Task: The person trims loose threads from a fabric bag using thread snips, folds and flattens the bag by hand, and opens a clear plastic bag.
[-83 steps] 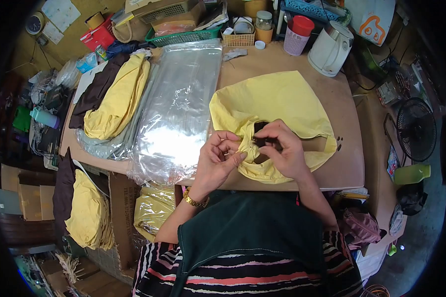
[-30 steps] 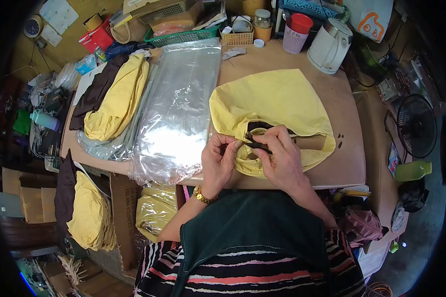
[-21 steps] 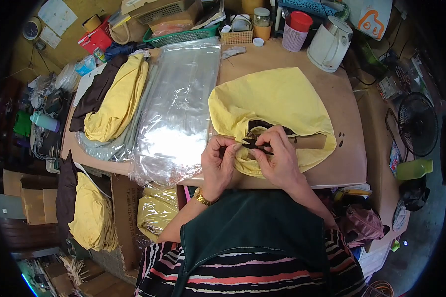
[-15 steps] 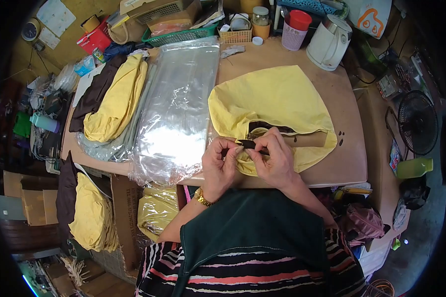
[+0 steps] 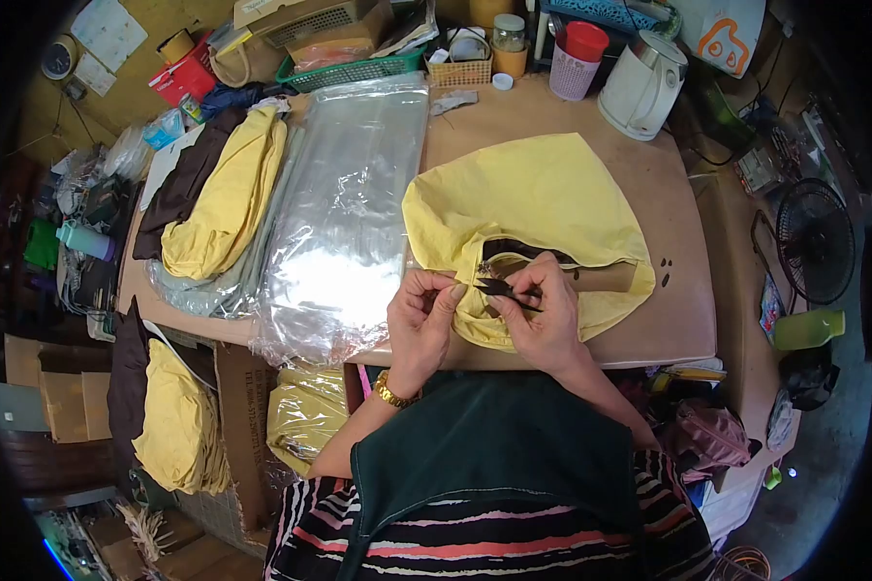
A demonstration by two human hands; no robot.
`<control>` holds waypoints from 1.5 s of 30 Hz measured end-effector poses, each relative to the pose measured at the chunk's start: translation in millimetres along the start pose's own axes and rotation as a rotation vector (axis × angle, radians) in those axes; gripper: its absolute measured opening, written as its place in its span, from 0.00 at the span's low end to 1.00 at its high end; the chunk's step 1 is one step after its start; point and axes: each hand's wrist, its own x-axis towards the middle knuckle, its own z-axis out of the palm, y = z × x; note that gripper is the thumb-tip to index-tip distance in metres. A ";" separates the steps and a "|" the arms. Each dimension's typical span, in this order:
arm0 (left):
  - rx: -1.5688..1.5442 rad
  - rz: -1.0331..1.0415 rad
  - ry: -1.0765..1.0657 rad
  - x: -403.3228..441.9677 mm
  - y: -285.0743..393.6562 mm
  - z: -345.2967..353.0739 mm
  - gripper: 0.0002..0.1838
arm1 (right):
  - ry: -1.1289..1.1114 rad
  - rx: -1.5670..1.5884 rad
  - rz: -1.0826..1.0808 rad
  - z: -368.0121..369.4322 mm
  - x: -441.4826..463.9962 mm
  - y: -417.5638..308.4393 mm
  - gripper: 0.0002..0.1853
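A yellow cloth piece [image 5: 543, 194], shaped like a bag or hood with a dark inner edge, lies on the table before me. My left hand [image 5: 422, 315] pinches the near-left seam of its opening between thumb and fingers. In my right hand [image 5: 545, 315] are black thread snips [image 5: 495, 288], their pointed blades turned left toward the pinched seam. The blade tips are close to the left fingertips; whether they touch the cloth I cannot tell. A gold watch [image 5: 394, 390] is on my left wrist.
Left of the cloth lies a stack of clear plastic bags [image 5: 349, 194], then folded yellow cloth [image 5: 225, 198] and dark cloth [image 5: 179, 198]. A white kettle [image 5: 641, 87] and lilac cup [image 5: 573, 77] stand at the back. More yellow pieces [image 5: 176, 416] hang below left.
The snips have turned in my right hand, so their blades now show, pointing left. My left hand has shifted slightly left, and the cloth's near edge has moved a little.
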 end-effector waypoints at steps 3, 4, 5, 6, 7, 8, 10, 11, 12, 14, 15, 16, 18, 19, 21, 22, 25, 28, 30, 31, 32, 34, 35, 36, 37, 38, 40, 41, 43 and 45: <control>0.011 0.034 -0.005 -0.5 3.3 1.1 0.06 | -0.021 0.029 -0.126 -0.2 1.7 15.7 0.15; 0.120 0.031 -0.029 -0.3 8.9 -1.0 0.06 | -0.018 0.026 -0.127 -4.9 6.1 17.5 0.15; 0.230 0.028 -0.054 0.2 15.7 -4.2 0.07 | 0.017 0.041 -0.064 -12.1 12.6 19.0 0.13; 0.228 0.028 -0.057 0.6 27.7 -12.6 0.07 | 0.051 0.055 0.001 -21.1 20.8 21.0 0.12; 0.772 0.074 -0.286 2.2 43.6 -27.1 0.09 | 0.134 0.006 0.103 -35.2 36.9 23.0 0.11; 1.316 0.121 -0.516 4.1 54.2 -41.4 0.13 | 0.218 -0.042 0.206 -53.0 56.6 30.0 0.10; 1.207 0.023 -0.467 9.4 63.7 -64.5 0.16 | 0.223 -0.483 0.090 -97.9 90.7 80.3 0.10; 1.099 -0.070 -0.416 15.2 67.6 -71.9 0.19 | 0.199 -0.666 0.004 -114.7 104.7 115.2 0.10; 1.117 0.018 -0.237 27.5 63.3 -77.7 0.20 | 0.181 -0.640 0.106 -122.3 118.0 138.1 0.11; 1.014 0.156 0.008 61.2 37.5 -81.7 0.19 | 0.160 -0.616 0.203 -130.0 140.2 173.1 0.12; 0.904 0.208 0.068 77.7 22.7 -82.2 0.17 | 0.138 -0.565 0.271 -132.0 149.6 187.6 0.11; 0.902 0.212 0.067 92.1 5.9 -82.9 0.17 | 0.116 -0.513 0.339 -134.2 157.5 199.0 0.10; 0.787 -0.040 -0.166 113.4 -15.0 -79.7 0.13 | 0.122 -0.287 0.398 -138.5 171.3 211.2 0.09; 0.785 -0.035 -0.169 114.5 -18.3 -79.9 0.13 | 0.121 -0.058 0.457 -142.0 178.0 214.7 0.09; 0.728 0.147 0.000 115.5 -21.6 -78.7 0.10 | 0.176 -0.072 0.431 -151.5 190.9 218.5 0.08; 0.834 0.246 0.090 110.6 -3.5 -72.6 0.07 | 0.218 -0.086 0.412 -155.2 192.8 217.3 0.08; 0.992 0.264 0.222 86.3 26.8 -66.9 0.08 | 0.204 -0.204 0.358 -153.4 201.6 209.8 0.08; 1.078 0.200 0.404 58.4 33.0 -70.5 0.17 | 0.426 -0.813 -0.103 -133.9 208.4 201.2 0.10; 1.376 -0.161 0.125 34.7 30.6 -89.0 0.30 | 0.250 -0.437 0.121 -101.5 185.2 156.8 0.12; 1.319 -0.375 -0.091 27.8 30.3 -95.3 0.40 | -0.044 -0.348 0.438 -79.6 162.7 98.2 0.14; 1.083 -0.546 -0.177 21.0 39.6 -83.9 0.42 | -0.317 -0.370 0.447 -56.8 135.1 63.3 0.12; 1.050 -0.448 -0.171 11.7 24.6 -77.5 0.36 | -0.737 -0.250 0.363 -7.3 69.5 65.4 0.11; 1.042 -0.385 -0.181 8.4 15.8 -75.8 0.33 | -0.853 -0.369 0.398 15.1 51.2 40.0 0.11; 1.040 -0.380 -0.189 5.6 7.6 -73.2 0.33 | -0.842 -0.396 0.291 28.0 35.7 23.7 0.14; 0.895 -0.313 -0.144 3.6 -0.8 -70.2 0.28 | -0.691 -0.294 0.207 40.7 17.9 30.3 0.16; 0.749 -0.247 -0.101 2.3 -8.8 -67.9 0.24 | -0.538 -0.194 0.121 48.7 5.5 39.5 0.18; 0.663 -0.257 -0.096 -1.1 -25.4 -67.8 0.24 | -0.528 -0.117 0.200 48.0 1.7 33.6 0.19; 0.581 -0.277 -0.079 -2.4 -30.5 -67.1 0.24 | -0.528 -0.028 0.278 46.6 1.3 31.7 0.20; 0.507 -0.278 -0.083 -3.7 -24.9 -53.2 0.25 | -0.509 -0.033 0.277 45.6 -1.7 35.8 0.17; 0.331 -0.215 -0.191 -4.0 -16.8 -43.4 0.24 | -0.362 0.057 0.214 49.6 -8.4 47.4 0.11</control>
